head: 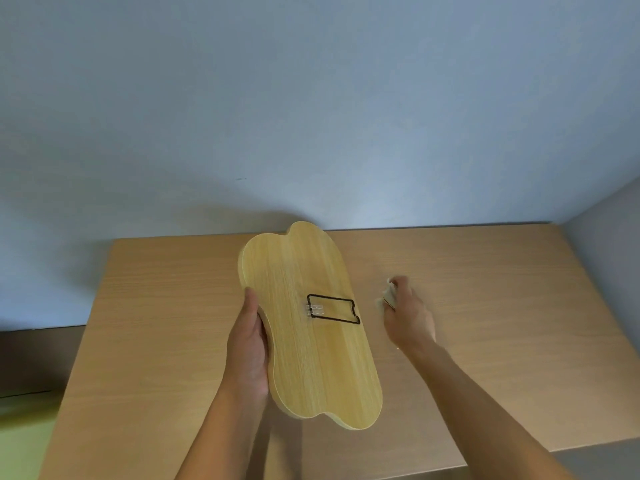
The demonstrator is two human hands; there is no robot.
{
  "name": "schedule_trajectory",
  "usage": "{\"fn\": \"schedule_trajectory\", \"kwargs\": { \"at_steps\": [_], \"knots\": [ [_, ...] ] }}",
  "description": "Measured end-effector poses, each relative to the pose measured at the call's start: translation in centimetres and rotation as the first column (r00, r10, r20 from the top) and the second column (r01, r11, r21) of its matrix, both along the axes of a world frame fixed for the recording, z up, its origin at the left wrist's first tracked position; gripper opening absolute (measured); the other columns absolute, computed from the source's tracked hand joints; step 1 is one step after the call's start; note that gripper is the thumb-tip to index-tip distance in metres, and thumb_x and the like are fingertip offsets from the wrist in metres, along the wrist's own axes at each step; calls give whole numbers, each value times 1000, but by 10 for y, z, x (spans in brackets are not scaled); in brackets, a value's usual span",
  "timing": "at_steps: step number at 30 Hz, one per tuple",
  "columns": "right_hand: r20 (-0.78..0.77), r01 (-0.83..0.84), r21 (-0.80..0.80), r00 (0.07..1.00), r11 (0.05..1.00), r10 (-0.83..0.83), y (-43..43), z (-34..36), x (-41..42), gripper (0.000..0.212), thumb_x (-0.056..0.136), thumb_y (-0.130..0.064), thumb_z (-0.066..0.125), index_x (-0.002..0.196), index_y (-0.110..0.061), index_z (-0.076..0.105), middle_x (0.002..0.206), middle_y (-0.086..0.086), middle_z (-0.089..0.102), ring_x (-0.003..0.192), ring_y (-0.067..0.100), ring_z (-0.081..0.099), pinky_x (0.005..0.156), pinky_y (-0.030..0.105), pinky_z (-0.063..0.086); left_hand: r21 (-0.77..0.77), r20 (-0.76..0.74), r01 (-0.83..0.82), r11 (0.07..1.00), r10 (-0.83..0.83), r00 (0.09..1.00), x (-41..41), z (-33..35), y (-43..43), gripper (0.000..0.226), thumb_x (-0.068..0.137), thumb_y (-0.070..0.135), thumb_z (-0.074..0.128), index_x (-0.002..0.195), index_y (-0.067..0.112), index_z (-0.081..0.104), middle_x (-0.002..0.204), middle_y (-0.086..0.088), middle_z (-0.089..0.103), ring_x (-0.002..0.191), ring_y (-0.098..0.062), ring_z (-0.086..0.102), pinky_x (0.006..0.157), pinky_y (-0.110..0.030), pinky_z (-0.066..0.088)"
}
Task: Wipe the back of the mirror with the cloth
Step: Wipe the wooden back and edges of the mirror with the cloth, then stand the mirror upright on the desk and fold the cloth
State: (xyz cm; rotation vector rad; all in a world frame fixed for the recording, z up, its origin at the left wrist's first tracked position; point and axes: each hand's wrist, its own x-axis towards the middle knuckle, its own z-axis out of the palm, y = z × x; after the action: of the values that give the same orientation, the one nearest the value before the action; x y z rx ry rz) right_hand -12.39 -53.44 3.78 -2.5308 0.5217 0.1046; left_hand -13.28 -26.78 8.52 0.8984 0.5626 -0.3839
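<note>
Mirror [304, 327], wooden back up with a black wire stand [333, 309], tilted above the desk [502, 306] centre. Left hand [247, 348] clasps its left edge, fingers hidden beneath. Right hand [408, 313], just beside its right edge, fingers closed around the pale cloth [387, 296].

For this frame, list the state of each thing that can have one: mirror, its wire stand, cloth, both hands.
mirror: wooden back facing up, tilted, lifted off the table at its near end.
wire stand: folded flat against the back.
cloth: bunched up, off the mirror.
left hand: gripping the mirror's left edge.
right hand: closed around the cloth, beside the mirror.
</note>
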Motion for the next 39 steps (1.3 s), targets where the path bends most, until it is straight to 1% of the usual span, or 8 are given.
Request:
{"fn": "schedule_trajectory", "kwargs": {
  "at_steps": [6,9,14,20,26,30,35,39],
  "knots": [
    [-140,-344,84,925,935,353,-6,35,5,64,85,-32,61,144,-49,43,117,1,74,98,23,70,76,36,54,155,89,83,984,-98,991,5,23,-25,28,100,7,63,116,27,77,113,-7,85,95,-27,83,67,-42,68],
    [-231,-517,-6,834,856,501,0,46,15,80,77,-64,71,146,-57,30,103,-10,67,93,17,63,74,35,48,200,100,88,976,-110,989,7,36,-43,31,102,2,58,119,23,73,105,-8,86,87,-28,84,62,-40,66],
    [-242,-577,-2,793,817,560,-1,48,36,64,78,-54,74,136,-51,47,95,-10,64,89,21,62,68,35,44,288,129,119,950,-161,978,14,61,-83,35,100,-6,54,112,22,73,95,-13,84,75,-29,80,57,-45,65],
    [-194,-576,-38,806,816,560,-38,52,39,41,82,-47,70,119,-44,54,91,-9,59,84,21,55,66,35,41,476,130,136,869,-222,966,17,84,-135,35,100,-4,51,110,24,70,118,-30,74,94,-42,74,92,-70,57],
    [-208,-586,-88,801,805,561,-80,61,37,51,87,-45,70,134,-38,53,108,-2,70,95,24,65,78,42,56,611,167,157,776,-320,933,23,83,-192,61,101,-5,43,147,32,55,112,11,80,93,2,75,73,-18,60],
    [-194,-573,-29,807,819,557,-102,57,34,48,89,-41,70,134,-37,55,104,-7,71,94,21,66,76,38,54,678,133,187,711,-368,920,23,82,-235,74,104,1,44,168,33,24,159,-9,55,140,-29,57,115,-44,51],
    [-207,-550,-17,819,835,535,-128,47,28,15,88,-30,61,97,-37,52,69,-15,58,62,5,55,51,25,38,774,105,193,603,-423,900,23,73,-279,78,103,-2,41,171,23,11,175,-6,32,159,-28,33,129,-48,33],
    [-250,-534,-30,823,845,511,-137,40,27,21,93,-26,57,113,-21,60,88,0,73,76,22,68,71,42,60,823,70,215,525,-470,880,18,72,-303,78,104,-4,41,170,17,5,181,-1,10,166,-22,12,134,-45,21]
  ]
}}
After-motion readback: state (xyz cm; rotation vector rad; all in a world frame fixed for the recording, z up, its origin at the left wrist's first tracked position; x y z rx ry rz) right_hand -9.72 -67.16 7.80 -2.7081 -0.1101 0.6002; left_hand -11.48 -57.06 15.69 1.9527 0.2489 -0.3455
